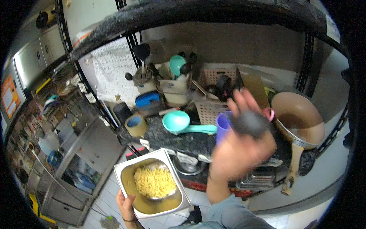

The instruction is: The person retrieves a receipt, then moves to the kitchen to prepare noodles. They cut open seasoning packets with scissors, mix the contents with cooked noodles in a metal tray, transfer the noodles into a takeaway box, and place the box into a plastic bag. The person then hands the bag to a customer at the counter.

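Note:
My left hand [125,204] grips the near left rim of a rectangular stainless steel pan [160,207]. Inside that pan rests a clump of yellow instant noodles [155,181]. Raised over the front of the shelf, my right hand [237,153] is blurred by motion. It holds a dark rounded object [253,123], perhaps the head of a black utensil, too blurred to name. A purple plastic cup [223,126] stands just behind this hand, partly hidden by it. Left of the cup lies a turquoise ladle [176,121], its handle reaching toward the cup.
On the shelf are a roll of tape [135,125], utensil containers [175,91], a perforated plastic basket [210,111] and a frying pan [298,120] whose handle juts over the front edge. A metal bowl [189,168] sits lower. A mop head [110,222] lies on the tiled floor.

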`<state>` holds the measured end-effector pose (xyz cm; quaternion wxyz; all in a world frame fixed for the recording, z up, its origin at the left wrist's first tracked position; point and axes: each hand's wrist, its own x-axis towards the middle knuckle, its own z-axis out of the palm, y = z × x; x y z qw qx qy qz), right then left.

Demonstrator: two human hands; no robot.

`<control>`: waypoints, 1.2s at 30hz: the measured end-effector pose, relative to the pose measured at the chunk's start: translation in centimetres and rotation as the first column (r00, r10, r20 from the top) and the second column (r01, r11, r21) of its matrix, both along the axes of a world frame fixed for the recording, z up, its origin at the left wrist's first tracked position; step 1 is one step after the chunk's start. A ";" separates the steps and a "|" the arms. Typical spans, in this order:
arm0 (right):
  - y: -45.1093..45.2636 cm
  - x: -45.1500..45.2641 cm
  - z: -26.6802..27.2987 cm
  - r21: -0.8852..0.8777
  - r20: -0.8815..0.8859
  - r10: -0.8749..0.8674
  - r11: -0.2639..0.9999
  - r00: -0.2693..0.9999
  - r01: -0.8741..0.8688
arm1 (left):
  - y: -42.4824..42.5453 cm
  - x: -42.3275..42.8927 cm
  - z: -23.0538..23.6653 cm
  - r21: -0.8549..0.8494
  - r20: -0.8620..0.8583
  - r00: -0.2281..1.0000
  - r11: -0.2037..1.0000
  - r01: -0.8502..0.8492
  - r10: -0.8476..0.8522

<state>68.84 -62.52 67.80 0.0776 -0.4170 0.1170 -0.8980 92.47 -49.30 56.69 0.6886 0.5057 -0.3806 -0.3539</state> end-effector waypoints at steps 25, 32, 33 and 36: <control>47.2 -27.6 -28.3 0.604 -0.668 0.163 -0.451 0.727 0.656 | 9.5 -46.1 -23.8 0.389 0.002 -0.345 -0.317 0.865 -0.939; 45.1 -37.5 -31.1 0.422 -0.653 0.391 -0.523 0.648 0.741 | 9.8 -61.0 -27.3 0.284 0.023 -0.594 -0.565 0.775 -0.804; 47.1 -40.0 -31.0 0.427 -0.628 0.404 -0.535 0.665 0.728 | 11.2 -64.5 -27.5 0.319 0.011 -0.582 -0.549 0.773 -0.813; 52.3 -47.4 -29.8 0.397 -0.567 0.341 -0.684 0.750 0.612 | 15.0 -73.8 -27.1 0.407 -0.038 -0.590 -0.552 0.728 -0.806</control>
